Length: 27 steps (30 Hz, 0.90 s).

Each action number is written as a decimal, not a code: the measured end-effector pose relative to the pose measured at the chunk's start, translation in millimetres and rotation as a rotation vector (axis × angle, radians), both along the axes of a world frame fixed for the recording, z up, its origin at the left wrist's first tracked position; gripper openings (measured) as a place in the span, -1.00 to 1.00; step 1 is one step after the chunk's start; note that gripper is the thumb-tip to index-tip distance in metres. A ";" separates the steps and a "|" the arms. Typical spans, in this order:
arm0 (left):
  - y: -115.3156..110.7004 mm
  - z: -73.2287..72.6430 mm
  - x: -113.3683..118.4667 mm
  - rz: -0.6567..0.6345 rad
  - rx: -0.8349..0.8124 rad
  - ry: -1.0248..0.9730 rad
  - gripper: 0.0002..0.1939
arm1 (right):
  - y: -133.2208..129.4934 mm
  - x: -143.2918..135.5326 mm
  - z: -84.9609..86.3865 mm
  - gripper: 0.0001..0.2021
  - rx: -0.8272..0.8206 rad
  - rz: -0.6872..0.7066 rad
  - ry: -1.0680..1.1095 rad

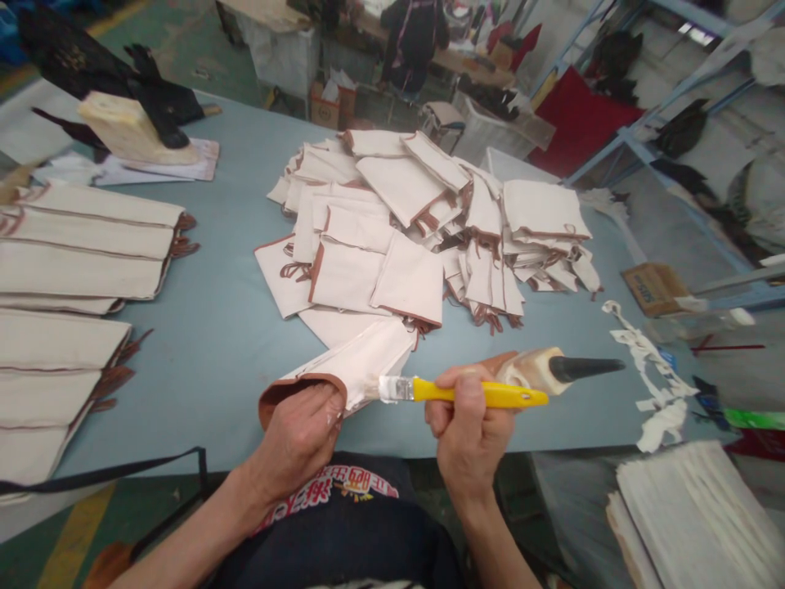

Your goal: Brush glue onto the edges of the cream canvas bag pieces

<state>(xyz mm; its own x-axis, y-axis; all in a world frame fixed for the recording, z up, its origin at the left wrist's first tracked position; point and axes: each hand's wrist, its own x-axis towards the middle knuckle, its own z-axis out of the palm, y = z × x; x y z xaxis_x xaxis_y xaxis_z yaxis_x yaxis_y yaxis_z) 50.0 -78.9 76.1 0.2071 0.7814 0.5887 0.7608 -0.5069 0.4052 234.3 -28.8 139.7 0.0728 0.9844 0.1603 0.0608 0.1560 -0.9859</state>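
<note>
My left hand point(305, 433) grips the brown-bound mouth of a cream fabric pouch point(368, 356), its fingers partly inside the opening. The pouch lies tilted near the table's front edge. My right hand point(471, 421) is closed around the yellow handle of a paintbrush point(518, 396). Its bristles point left, coated in something white, and are at the pouch's right side; whether they touch it I cannot tell. Just beyond my right hand sits a cream-coloured, smeared object point(531, 370) with a black handle-like end point(585, 367) pointing right.
A heap of similar pouches point(405, 266) covers the middle of the blue-grey table point(214, 343). More pouches point(86, 245) lie in overlapping rows at left. A cream block point(119, 123) stands at back left. White scraps point(650, 360) and a small carton point(653, 288) lie at right.
</note>
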 end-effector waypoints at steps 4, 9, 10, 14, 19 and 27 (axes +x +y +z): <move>-0.3 0.7 1.2 -0.015 -0.010 -0.031 -0.78 | -2.4 -4.6 -2.9 -0.51 -0.153 0.052 0.065; -1.9 0.9 0.8 -0.032 -0.024 -0.026 -0.77 | -6.0 2.7 -2.5 -0.51 -0.184 0.011 0.075; -2.0 1.5 1.3 -0.031 -0.025 -0.016 -0.77 | -3.9 5.4 -2.8 -0.51 -0.155 -0.031 0.065; -1.3 3.6 3.8 -0.048 -0.020 -0.003 -0.77 | -6.0 7.2 -2.9 -0.53 -0.104 -0.010 0.016; -3.3 5.8 2.8 -0.080 -0.015 -0.028 -0.73 | -24.6 3.3 5.3 -0.56 -0.156 0.176 0.036; -12.7 16.8 3.1 -0.153 -0.203 -0.239 -0.76 | 44.4 20.5 -19.6 -0.72 0.178 0.050 -0.108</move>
<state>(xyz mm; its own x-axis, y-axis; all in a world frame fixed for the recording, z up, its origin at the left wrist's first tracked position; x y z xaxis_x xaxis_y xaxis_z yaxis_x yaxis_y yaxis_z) 53.1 -91.6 92.9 0.2061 0.8580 0.4705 0.5540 -0.4986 0.6666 254.8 15.6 120.1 -0.0027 0.9418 0.3360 0.1526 0.3325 -0.9307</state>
